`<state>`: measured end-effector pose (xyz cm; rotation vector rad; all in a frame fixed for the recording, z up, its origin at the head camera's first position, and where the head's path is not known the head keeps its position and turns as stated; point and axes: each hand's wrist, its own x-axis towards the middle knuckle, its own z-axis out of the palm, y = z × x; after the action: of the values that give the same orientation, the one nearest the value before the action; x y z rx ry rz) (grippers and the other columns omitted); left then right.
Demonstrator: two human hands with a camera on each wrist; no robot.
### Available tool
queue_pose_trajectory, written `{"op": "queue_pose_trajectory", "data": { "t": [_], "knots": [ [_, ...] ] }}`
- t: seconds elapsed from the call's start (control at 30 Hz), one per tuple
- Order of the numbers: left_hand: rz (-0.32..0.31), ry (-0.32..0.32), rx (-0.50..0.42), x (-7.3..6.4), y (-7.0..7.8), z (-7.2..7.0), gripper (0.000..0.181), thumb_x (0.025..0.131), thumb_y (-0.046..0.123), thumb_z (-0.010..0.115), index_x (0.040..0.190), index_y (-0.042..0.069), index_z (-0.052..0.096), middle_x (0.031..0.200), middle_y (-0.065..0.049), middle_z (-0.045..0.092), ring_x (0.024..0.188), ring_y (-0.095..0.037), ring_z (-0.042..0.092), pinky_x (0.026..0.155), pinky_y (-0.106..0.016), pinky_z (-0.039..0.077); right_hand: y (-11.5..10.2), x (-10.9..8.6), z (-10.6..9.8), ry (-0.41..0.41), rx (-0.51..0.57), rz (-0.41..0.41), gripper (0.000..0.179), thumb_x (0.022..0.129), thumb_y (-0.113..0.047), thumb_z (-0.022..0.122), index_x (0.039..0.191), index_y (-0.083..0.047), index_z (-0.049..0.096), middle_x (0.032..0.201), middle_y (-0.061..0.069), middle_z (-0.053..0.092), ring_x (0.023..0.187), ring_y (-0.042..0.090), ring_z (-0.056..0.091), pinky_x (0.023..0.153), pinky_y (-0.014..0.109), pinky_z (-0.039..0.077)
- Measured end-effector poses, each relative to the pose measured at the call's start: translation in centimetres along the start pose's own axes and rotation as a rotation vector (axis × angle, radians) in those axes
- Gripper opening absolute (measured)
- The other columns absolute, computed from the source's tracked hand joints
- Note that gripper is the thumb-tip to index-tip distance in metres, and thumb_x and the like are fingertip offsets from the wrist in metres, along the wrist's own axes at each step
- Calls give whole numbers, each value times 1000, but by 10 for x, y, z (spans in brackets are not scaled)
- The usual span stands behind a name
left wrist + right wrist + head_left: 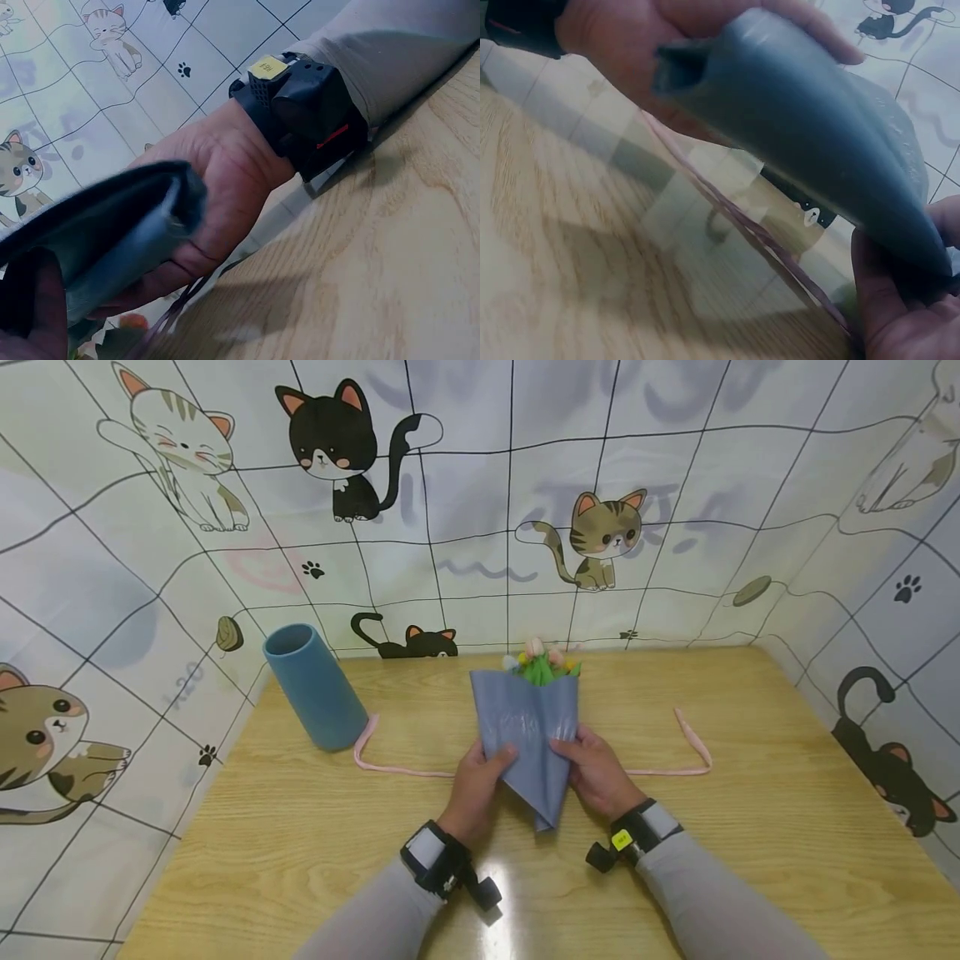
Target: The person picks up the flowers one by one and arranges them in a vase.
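A small bouquet is held up over the table, wrapped in blue-grey paper [528, 714]. Pink and yellow flowers [542, 664] with green leaves peek out of its top, and the wrap narrows to a folded point below. My left hand [474, 789] grips the wrap's left side, thumb on the front. From the right, my right hand [597, 772] holds the other side the same way. A pink ribbon [405, 772] lies across the table behind the bouquet, its middle hidden in the head view. The right wrist view shows the wrap [802, 135] with the ribbon [757, 229] beneath it.
A blue cylindrical vase [318, 689] stands at the back left, near the ribbon's left end. The wooden table [780, 827] is bordered at the back and sides by a cat-patterned cloth [480, 485].
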<state>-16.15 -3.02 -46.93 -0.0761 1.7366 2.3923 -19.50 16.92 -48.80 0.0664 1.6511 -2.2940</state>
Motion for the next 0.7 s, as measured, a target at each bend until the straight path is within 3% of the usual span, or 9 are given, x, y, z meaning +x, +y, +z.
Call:
{"op": "queue_pose_trajectory", "data": {
  "t": [0.17,0.43,0.6,0.7],
  "knots": [
    [18,-94,30,-2,-1,0,55,101,18,65,152,5,47,147,-16,59,128,-18,61,105,-27,51,1,1,3,17,-50,-6,57,103,-8,60,155,3,39,122,-9,68,111,7,65,98,25,52],
    [67,-178,209,-2,-6,2,49,101,20,66,145,2,53,142,-17,62,126,-21,62,106,-28,49,3,4,6,-2,-171,-18,57,104,-13,60,155,1,41,155,17,51,129,12,58,104,23,49],
    [134,-214,307,-3,-6,5,47,99,16,67,141,-2,54,137,-21,64,120,-22,63,103,-31,51,4,8,8,-28,-221,-45,54,106,-12,53,158,-2,38,160,18,46,143,27,49,114,34,45],
    [165,-214,360,-6,-7,7,48,97,15,68,138,-6,54,134,-24,64,119,-26,64,102,-35,52,4,9,11,-31,-220,-62,55,107,-10,50,159,-2,34,162,18,42,147,31,43,122,44,37]
  ]
}}
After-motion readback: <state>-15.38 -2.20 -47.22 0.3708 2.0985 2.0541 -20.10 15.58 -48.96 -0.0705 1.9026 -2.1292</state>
